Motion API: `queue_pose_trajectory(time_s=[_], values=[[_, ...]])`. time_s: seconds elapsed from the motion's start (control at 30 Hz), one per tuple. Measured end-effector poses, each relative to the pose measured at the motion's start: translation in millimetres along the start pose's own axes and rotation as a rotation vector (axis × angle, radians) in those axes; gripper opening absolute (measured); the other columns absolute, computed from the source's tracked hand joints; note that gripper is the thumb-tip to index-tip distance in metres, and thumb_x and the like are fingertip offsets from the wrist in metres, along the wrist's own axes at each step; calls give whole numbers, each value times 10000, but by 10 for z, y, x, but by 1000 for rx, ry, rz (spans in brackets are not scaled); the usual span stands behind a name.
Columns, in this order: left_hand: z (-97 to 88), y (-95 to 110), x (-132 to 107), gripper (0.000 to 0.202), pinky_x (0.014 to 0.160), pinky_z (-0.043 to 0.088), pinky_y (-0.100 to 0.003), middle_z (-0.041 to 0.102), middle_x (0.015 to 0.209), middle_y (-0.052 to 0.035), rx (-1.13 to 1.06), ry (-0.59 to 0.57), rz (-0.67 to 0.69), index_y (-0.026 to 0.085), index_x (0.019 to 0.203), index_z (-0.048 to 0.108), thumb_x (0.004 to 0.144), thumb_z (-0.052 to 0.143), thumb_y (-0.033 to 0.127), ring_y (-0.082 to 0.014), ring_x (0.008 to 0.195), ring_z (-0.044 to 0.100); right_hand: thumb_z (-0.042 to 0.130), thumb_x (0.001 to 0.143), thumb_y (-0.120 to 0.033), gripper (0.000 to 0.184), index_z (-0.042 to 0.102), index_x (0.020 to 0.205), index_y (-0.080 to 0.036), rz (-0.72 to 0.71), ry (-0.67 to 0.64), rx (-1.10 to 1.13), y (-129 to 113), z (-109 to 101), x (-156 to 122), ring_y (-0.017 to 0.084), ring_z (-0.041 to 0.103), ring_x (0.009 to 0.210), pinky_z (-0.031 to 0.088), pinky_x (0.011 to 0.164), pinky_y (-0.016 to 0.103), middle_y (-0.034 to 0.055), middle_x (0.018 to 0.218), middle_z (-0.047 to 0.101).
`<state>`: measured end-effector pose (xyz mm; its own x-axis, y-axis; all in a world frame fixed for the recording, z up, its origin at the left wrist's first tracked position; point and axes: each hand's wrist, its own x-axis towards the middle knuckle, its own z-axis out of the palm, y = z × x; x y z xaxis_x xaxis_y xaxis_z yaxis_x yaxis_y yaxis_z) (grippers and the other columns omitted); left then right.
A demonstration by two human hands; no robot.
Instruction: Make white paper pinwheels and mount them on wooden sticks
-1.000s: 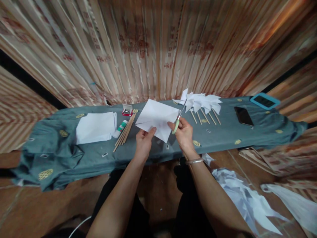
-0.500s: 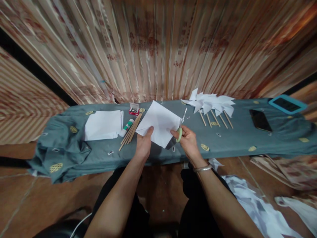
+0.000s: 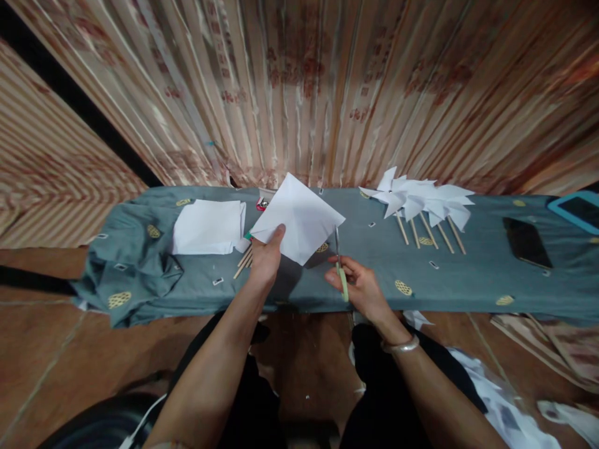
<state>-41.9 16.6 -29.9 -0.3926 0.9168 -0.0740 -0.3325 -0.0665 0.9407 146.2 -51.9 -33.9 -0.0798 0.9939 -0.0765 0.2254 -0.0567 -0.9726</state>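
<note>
My left hand (image 3: 266, 254) grips a square sheet of white paper (image 3: 299, 215) by its lower left edge, thumb on top. Creases cross the sheet, and it is raised in front of me with one corner pointing away. In my right hand (image 3: 359, 284) is a pair of scissors (image 3: 343, 277) with light green handles, its blades pointing up toward the paper's right corner. The blade tips meet or overlap the edge there; whether they are cutting I cannot tell. Partly under the paper and left hand lie several wooden sticks (image 3: 243, 262) and a small red box (image 3: 262, 203).
A stack of white paper (image 3: 208, 227) lies on the left of the cloth-covered table (image 3: 299, 293). Several paper pinwheels (image 3: 421, 196) on sticks rest at the right, then a black phone (image 3: 528, 242) and a blue-framed tablet (image 3: 578, 212). Paper scraps (image 3: 510, 405) lie on the floor.
My right hand has let go of the paper and drawn the scissors down, blades now at the right corner. The left hand has lifted and turned the sheet slightly. The view has shifted left.
</note>
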Motion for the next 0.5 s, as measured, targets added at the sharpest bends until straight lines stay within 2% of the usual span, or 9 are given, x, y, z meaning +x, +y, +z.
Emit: queue_pose_trajectory(time_s=[0.1, 0.23, 0.43, 0.5], values=[[-40, 57, 74, 394, 977, 527, -352, 719, 1174, -108, -41, 57, -33, 179, 1114, 635, 746, 753, 253, -240, 1109, 674, 729, 757, -485, 413, 659, 1063, -217, -4, -101, -96, 71, 70, -108, 168, 647, 709, 482, 662, 280, 4, 778, 711], [-73, 159, 109, 471, 932, 559, -366, 687, 1239, -122, -107, 68, -77, 180, 1191, 587, 752, 746, 232, -247, 1110, 674, 759, 727, -484, 377, 694, 991, -222, 23, -223, -140, 125, 131, -176, 147, 595, 610, 457, 570, 251, -24, 677, 669], [-87, 238, 79, 473, 921, 571, -386, 665, 1276, -118, -141, 32, -130, 185, 1176, 602, 739, 768, 256, -251, 1095, 682, 724, 766, -484, 334, 713, 960, -212, 39, -323, -143, 92, 121, -158, 114, 520, 556, 427, 554, 228, -51, 623, 606], [-72, 239, 63, 468, 919, 572, -389, 665, 1278, -120, -158, 33, -145, 181, 1170, 605, 736, 770, 241, -253, 1088, 685, 741, 750, -475, 326, 725, 936, -207, 13, -289, -142, 84, 128, -154, 107, 496, 536, 412, 539, 225, -58, 593, 581]])
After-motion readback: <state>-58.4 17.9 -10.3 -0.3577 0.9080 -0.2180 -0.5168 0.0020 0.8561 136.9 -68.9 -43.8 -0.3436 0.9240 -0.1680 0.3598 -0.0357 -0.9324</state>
